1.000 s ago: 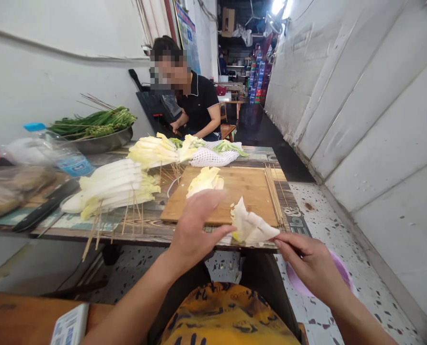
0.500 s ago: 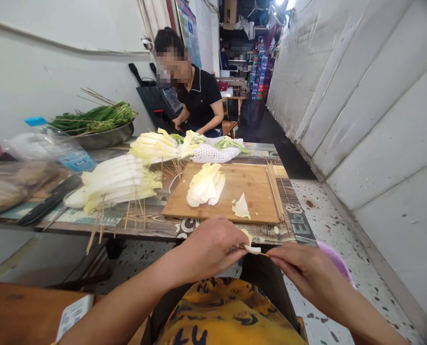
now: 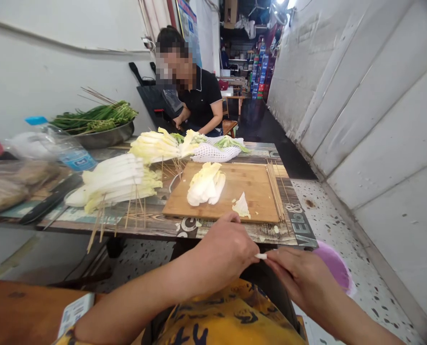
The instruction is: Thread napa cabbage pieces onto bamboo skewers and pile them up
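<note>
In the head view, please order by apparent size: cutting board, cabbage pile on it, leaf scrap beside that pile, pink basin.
1. Cutting board
2. Cabbage pile and pink basin: unsure, basin partly hidden
3. Leaf scrap

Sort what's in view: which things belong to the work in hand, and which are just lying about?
Likely in the work:
white piece between the hands
cabbage leaves on the cutting board
loose skewers
skewered leaves

Seemingly just lying about:
water bottle
plastic bag
pink basin
</note>
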Demonstrator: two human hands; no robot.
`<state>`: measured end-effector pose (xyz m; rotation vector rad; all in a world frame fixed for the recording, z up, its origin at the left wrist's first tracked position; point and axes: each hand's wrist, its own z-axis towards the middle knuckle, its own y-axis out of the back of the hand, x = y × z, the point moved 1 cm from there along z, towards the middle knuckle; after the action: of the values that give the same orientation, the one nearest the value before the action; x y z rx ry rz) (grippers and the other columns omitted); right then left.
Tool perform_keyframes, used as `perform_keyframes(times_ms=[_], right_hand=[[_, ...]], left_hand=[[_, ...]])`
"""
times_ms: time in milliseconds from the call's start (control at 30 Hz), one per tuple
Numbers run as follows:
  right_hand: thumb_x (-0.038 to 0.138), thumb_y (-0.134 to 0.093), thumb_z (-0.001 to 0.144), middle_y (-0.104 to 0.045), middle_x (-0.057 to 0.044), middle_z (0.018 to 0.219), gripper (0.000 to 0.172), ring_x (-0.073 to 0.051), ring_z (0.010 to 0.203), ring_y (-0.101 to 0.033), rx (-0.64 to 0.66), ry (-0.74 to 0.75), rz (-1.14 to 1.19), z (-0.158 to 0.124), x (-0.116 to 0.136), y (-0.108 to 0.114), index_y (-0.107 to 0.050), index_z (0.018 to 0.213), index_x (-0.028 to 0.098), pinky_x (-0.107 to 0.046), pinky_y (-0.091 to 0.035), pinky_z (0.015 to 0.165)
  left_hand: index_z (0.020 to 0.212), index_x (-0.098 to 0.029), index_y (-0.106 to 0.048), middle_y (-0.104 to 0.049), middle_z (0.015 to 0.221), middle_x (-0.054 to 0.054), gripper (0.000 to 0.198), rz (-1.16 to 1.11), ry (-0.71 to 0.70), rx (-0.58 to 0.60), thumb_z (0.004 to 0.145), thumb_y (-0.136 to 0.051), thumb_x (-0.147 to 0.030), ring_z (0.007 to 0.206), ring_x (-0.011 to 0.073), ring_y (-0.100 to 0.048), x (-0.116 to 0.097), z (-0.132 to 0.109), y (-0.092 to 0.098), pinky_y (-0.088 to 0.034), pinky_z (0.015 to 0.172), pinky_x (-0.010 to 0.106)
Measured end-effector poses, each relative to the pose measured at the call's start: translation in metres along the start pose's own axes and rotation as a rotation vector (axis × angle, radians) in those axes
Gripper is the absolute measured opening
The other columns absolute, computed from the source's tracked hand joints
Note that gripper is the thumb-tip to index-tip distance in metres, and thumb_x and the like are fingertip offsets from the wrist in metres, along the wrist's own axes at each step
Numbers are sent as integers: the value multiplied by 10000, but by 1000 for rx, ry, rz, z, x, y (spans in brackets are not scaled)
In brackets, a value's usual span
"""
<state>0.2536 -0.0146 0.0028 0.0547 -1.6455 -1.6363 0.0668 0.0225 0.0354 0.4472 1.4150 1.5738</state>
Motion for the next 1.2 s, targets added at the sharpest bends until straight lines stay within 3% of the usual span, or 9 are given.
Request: perform_keyframes(times_ms=[67,167,333,667,833,900,967,1033,1200], right_hand=[[219,-392,946,-687,-44,772,259,-167,691,-638,-49,-17,13,0,-5,3,-637,864,208,-258,-445,618],[235,-417,935,-707,-49,816,245,-177,718,-654,-79,-72,6,-1,-12,10,-654,875,216,-262,-462,619],[242,-420,930,-708,-38,789,250,-175,707,-653,-52,-68,33,1,-14,15,-661,869,225,-266,-470,622],[237,-385,951,-680,-32,726,283,-163,645,-623,41,-35,-3,-3,-9,9,-647,845,213,-255,-415,572],[215,-416,933,-688,-26,742,252,-161,666,-631,17,-55,52,1,-6,8,-655,852,215,-251,-433,601],[235,-429,927,-703,-29,777,244,-168,695,-642,-17,-85,77,2,-10,10,-665,864,223,-257,-452,625],[267,-438,924,-712,-31,810,244,-172,713,-649,-48,-126,111,1,-16,13,-673,869,229,-261,-467,634],[295,-449,921,-717,-29,825,241,-171,721,-653,-56,-159,147,0,-21,15,-676,870,232,-259,-478,635],[308,-462,919,-717,-22,830,233,-167,724,-650,-40,-164,172,0,-26,17,-680,877,236,-263,-475,645]], left_hand=[[872,-196,-654,-716,817,25,170,20,83,-66,825,-601,-350,806,176,-621,8,-4,11,-312,866,350],[1113,-207,-596,-686,1075,79,449,73,174,-144,744,-670,-453,993,234,-597,22,-13,25,-267,933,395],[777,-214,-682,-725,803,-5,86,-31,166,-26,809,-622,-267,784,154,-632,32,-15,17,-283,894,345],[559,-173,-612,-664,614,-13,245,-51,97,15,802,-596,-201,662,133,-591,19,-5,0,-274,923,369],[631,-186,-635,-687,681,4,203,-4,109,32,817,-599,-259,771,170,-612,13,-3,3,-244,962,401],[796,-205,-674,-720,805,20,156,9,151,-40,812,-612,-347,827,186,-622,19,-7,16,-249,965,406],[967,-223,-664,-723,945,37,244,54,222,-176,820,-593,-405,884,193,-625,29,-14,30,-254,969,404],[1043,-234,-645,-713,1010,44,290,98,245,-233,827,-583,-417,930,196,-621,37,-20,38,-257,974,393],[901,-242,-681,-722,911,11,142,50,144,-61,831,-594,-328,915,185,-620,39,-19,25,-218,1001,399]])
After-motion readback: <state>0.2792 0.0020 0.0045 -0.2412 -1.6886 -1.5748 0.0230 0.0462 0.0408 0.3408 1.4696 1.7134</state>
